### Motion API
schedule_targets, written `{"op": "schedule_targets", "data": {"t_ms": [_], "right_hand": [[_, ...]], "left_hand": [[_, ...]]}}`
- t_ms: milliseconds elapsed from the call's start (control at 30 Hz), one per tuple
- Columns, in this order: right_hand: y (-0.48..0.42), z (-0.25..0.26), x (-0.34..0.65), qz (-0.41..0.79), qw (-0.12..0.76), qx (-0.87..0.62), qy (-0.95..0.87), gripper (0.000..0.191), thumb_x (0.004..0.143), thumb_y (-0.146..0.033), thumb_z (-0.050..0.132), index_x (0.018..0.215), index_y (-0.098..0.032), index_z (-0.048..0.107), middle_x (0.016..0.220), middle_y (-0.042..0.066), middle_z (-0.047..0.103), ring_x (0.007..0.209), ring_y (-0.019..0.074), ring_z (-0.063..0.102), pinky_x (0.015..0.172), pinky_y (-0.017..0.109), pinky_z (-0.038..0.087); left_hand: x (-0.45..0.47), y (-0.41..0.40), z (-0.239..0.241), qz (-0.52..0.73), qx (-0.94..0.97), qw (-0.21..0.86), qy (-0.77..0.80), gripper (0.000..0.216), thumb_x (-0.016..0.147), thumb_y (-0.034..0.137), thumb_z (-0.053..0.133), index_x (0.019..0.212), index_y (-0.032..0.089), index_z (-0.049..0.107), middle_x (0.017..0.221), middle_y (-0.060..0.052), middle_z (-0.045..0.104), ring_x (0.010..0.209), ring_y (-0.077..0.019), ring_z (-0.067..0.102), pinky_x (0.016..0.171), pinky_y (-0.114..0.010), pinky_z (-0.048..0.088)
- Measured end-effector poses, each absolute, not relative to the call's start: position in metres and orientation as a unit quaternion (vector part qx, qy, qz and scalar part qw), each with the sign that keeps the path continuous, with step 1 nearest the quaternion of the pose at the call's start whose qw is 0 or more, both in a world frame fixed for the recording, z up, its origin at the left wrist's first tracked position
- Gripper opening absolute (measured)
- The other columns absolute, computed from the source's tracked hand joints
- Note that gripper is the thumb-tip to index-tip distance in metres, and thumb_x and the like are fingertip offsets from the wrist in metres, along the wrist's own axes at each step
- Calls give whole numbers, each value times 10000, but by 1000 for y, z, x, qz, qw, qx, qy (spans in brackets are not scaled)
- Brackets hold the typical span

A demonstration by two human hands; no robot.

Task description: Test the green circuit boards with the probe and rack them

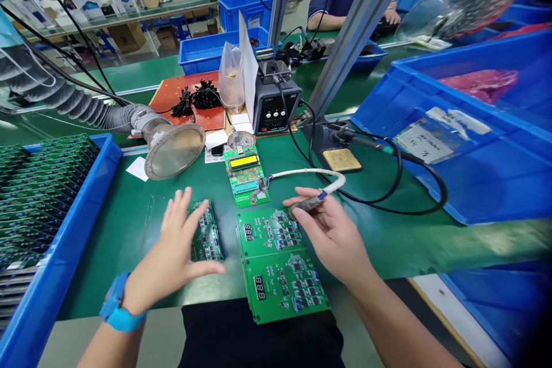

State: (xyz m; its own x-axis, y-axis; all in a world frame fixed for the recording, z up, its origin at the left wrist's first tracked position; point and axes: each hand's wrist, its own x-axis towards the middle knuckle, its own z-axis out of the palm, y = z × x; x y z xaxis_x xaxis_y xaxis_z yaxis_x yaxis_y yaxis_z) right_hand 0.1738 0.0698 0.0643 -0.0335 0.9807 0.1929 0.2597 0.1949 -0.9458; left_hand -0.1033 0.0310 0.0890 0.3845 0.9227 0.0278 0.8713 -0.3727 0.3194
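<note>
Panel lies between left hand, fingers splayed, and nearer right hand, pinching probe near panel's far-right corner. Long axis runs fore-aft.

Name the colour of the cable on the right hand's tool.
The cable is white, seen best in the head view.

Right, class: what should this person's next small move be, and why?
Probably bring the left hand to the left edge of the double green board to steady it: that hand is open and seems empty, while the right hand holds the cabled handpiece at the board's upper right corner, and the near end appears to overhang the table.
</note>
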Motion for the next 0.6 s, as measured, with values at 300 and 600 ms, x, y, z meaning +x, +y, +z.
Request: {"op": "schedule_targets", "data": {"t_ms": [300,600], "right_hand": [[72,66,173,328,432,-518,-661,271,898,-299,534,1153,-208,532,965,71,703,839,172,673,789,319,552],[76,57,169,343,469,-530,-618,190,865,-308,564,1023,-205,540,876,58,697,786,165,673,727,289,555]], "left_hand": [[-16,31,99,120,876,225,408,862,723,704,645,1364,163,444,1539,-171,246,1429,-421,49,1097,-696,147],[-18,32,99,125,873,233,410,826,695,635,723,1306,137,475,1506,-175,323,1429,-379,158,1131,-659,124]]}}
